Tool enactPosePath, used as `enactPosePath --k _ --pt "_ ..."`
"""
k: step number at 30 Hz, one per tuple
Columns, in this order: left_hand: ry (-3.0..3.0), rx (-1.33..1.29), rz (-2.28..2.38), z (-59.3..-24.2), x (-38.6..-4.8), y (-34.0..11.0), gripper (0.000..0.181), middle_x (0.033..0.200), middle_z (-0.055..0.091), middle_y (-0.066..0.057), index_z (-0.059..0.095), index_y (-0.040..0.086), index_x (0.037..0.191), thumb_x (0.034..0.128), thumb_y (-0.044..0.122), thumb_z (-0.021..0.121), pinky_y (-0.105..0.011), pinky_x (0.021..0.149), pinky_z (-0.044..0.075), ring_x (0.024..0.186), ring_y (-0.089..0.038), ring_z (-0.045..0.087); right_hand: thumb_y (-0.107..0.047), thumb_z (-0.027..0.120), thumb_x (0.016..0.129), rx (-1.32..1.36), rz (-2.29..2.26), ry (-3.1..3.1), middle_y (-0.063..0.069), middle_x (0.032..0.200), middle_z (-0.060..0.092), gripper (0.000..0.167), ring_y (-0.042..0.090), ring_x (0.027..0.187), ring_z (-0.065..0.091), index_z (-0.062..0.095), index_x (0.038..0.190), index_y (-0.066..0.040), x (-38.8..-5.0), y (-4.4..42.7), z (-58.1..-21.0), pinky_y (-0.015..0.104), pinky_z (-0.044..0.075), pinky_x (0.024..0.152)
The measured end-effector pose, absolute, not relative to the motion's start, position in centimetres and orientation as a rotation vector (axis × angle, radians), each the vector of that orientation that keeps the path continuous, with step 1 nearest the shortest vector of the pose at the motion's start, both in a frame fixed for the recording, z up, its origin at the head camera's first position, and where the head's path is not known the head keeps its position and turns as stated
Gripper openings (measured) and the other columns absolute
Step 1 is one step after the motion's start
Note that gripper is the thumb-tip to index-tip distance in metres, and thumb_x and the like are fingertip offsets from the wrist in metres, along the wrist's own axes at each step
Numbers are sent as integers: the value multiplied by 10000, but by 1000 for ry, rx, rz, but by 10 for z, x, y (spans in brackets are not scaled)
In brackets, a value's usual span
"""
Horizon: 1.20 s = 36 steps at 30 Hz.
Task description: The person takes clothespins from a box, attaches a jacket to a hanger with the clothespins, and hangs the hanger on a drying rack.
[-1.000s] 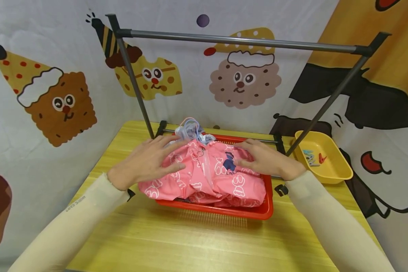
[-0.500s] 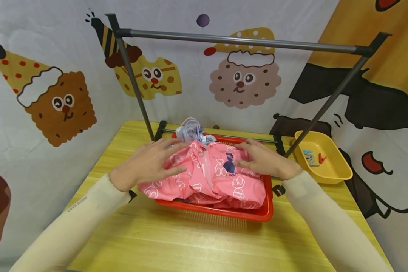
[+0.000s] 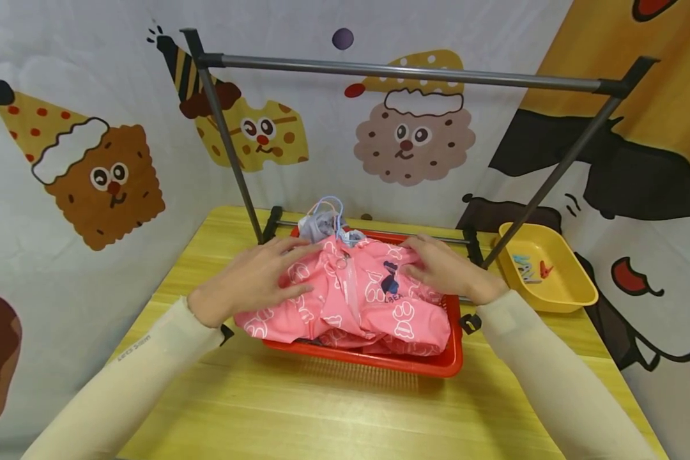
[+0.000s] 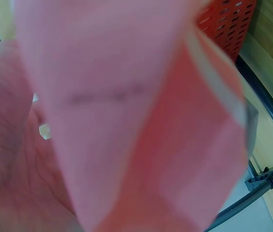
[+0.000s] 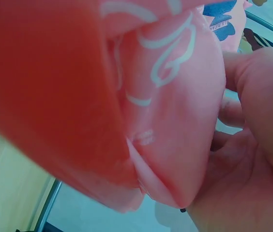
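A pink jacket with white outlined prints and a dark bear motif lies heaped in a red basket. My left hand lies over the jacket's left side, thumb and fingers apart. On its right side is my right hand, fingers loosely bent over the cloth. Pink fabric fills most of the left wrist view, beside the palm. In the right wrist view the pink cloth hangs by the thumb and fingers, and their tips are partly hidden. Behind the jacket are hanger hooks and a greyish garment.
A grey metal clothes rack spans above and behind the basket. At the right stands a yellow tray holding several clothespins. The wooden table extends in front, and a cartoon-printed cloth backdrop surrounds it.
Both hands stay over the jacket with only slight shifts. The cloth by the bear print has moved a little near my right hand, and the hanger hooks have tilted slightly.
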<state>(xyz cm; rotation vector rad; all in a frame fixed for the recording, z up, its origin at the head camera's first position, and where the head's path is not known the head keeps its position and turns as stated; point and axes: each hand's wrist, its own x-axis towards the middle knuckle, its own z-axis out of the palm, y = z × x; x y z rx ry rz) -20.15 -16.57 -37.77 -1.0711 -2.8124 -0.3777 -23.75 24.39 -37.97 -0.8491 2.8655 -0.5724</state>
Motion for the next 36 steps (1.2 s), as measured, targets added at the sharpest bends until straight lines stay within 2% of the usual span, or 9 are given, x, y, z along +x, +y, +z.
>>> enactPosePath --k 5,12,16,22,25,29,31,36 --pt "-2792 -1084 -421 -378 -202 -167 719 1647 665 -132 594 227 1717 1092 488 836 -626 1195 611 1498 -381 676 -105 775 1128 -906 -619 2899 135 1206 712 246 276 1059 650 720 1355 -28 -238 244 -379 498 637 990" --pt "-2781 -1079 -430 -377 -201 -168 679 1603 699 -151 611 214 1703 1101 433 838 -632 1164 630 1449 -394 705 -147 785 1131 -833 -689 2856 103 1180 767 243 243 1033 688 733 1349 -53 -238 244 -377 486 675 986" --pt "-2761 -1076 -449 -377 -201 -169 674 1576 712 -171 610 211 1702 1101 409 842 -626 1141 642 1417 -397 716 -141 760 1146 -850 -672 2861 93 1137 757 198 231 1006 669 744 1317 -43 -237 245 -376 466 655 961" --pt "-2750 -1048 -441 -375 -201 -170 712 1501 741 -166 591 204 1713 1094 446 846 -571 1071 677 1295 -351 752 -116 707 1169 -907 -687 2885 86 1091 712 110 222 967 633 711 1262 -56 -230 245 -372 427 612 898" --pt "-2774 -1024 -469 -372 -200 -170 747 1513 729 -175 563 203 1730 1091 470 844 -548 1031 687 1236 -332 758 -102 689 1174 -931 -700 2910 95 1133 715 113 229 992 641 699 1278 -59 -226 246 -370 433 611 904" --pt "-2800 -999 -513 -368 -199 -168 766 1511 724 -190 524 202 1752 1105 484 821 -499 916 690 1100 -293 755 -95 680 1176 -951 -711 2947 109 1185 725 148 248 1033 651 690 1317 -52 -221 249 -369 452 612 930" --pt "-2793 -995 -538 -367 -198 -168 737 1460 743 -178 522 195 1752 1126 475 793 -463 866 672 1014 -264 735 -93 680 1174 -963 -721 2963 115 1186 718 155 258 1039 644 681 1323 -46 -219 251 -369 455 608 935" --pt "-2759 -989 -594 -366 -199 -166 645 1205 777 -91 543 168 1734 1177 442 721 -392 780 607 839 -194 661 -67 704 1154 -1022 -738 3016 99 1178 705 172 226 1027 626 676 1324 -54 -214 255 -368 424 615 916"
